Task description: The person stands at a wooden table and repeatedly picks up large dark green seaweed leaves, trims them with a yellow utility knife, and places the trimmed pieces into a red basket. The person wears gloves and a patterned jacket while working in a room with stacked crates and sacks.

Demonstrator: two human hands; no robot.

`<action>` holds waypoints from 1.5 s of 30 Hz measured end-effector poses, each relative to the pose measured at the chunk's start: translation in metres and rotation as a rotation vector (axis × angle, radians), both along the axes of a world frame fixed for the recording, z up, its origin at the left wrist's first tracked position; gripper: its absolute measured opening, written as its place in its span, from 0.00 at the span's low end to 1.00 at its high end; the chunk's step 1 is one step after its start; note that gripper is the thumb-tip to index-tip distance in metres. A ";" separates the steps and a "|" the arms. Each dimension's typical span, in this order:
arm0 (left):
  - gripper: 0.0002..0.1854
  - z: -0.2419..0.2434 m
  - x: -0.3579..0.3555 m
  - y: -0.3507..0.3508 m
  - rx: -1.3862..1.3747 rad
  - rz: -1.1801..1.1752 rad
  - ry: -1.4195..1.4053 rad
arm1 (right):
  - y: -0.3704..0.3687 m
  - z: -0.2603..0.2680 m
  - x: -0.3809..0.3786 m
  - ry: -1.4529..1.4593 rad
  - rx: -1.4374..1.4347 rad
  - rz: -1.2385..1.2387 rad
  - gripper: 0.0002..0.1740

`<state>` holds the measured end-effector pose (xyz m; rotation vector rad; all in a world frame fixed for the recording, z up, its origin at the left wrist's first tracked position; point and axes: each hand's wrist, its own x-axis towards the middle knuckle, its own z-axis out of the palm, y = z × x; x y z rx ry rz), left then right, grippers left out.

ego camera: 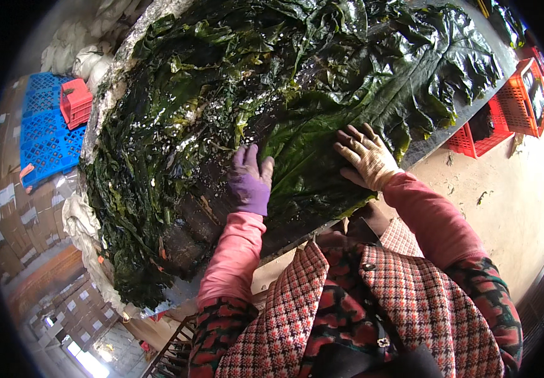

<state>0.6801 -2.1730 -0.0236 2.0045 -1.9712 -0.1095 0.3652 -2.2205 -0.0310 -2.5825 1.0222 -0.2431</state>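
Observation:
A broad green kelp blade [309,146] lies spread near the front edge of a dark work table [196,208], with more wet kelp [234,52] heaped behind it and to the left. My left hand [249,179], in a soiled purple glove, rests at the blade's left side, thumb and fingers apart. In a stained cream glove, my right hand [366,156] lies with spread fingers on the right part of the blade. White grains are scattered over the kelp between the hands and the left heap. Both palms face down and are hidden.
Red plastic crates [477,134] and an orange crate [527,101] stand beyond the table's right edge. Blue plastic pallets [47,127] with a red crate [75,103] are at the left, near white sacks [93,64] and stacked cartons [21,212].

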 end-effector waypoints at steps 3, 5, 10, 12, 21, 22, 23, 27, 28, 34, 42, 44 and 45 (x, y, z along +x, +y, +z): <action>0.18 -0.003 -0.006 0.013 0.421 0.109 -0.105 | 0.001 0.001 0.001 0.013 -0.005 -0.008 0.34; 0.14 -0.005 0.003 0.006 0.238 0.241 0.159 | 0.002 0.001 0.002 0.027 -0.005 -0.008 0.34; 0.17 -0.011 0.046 -0.002 0.036 0.213 0.101 | 0.001 -0.001 0.003 0.046 -0.023 -0.003 0.34; 0.21 -0.010 0.055 0.022 -0.105 0.183 0.148 | 0.002 -0.003 0.002 0.044 -0.017 -0.007 0.34; 0.37 0.025 0.107 0.191 0.329 0.496 -0.004 | 0.000 0.003 0.005 0.047 -0.037 0.026 0.34; 0.37 0.027 0.109 0.202 0.294 0.478 0.004 | 0.003 0.006 0.011 0.083 -0.052 0.001 0.34; 0.37 0.027 0.112 0.211 0.229 0.445 0.008 | 0.004 0.010 0.018 0.068 -0.041 -0.004 0.32; 0.28 0.021 0.120 0.228 0.420 0.356 -0.093 | 0.047 0.024 0.074 -0.200 0.040 0.442 0.31; 0.23 0.018 0.123 0.229 0.353 0.330 -0.101 | 0.058 0.023 0.097 -0.181 0.033 0.435 0.30; 0.12 -0.003 0.157 0.221 0.108 0.370 0.530 | 0.088 0.007 0.176 0.028 -0.011 0.235 0.12; 0.09 -0.029 0.197 0.187 0.313 0.376 0.906 | 0.139 0.004 0.160 0.164 -0.201 0.240 0.07; 0.10 -0.025 0.202 0.188 0.313 0.379 0.832 | 0.148 0.002 0.162 0.190 -0.223 0.156 0.07; 0.10 -0.019 0.204 0.190 0.251 0.374 0.783 | 0.151 0.001 0.164 0.206 -0.215 0.124 0.08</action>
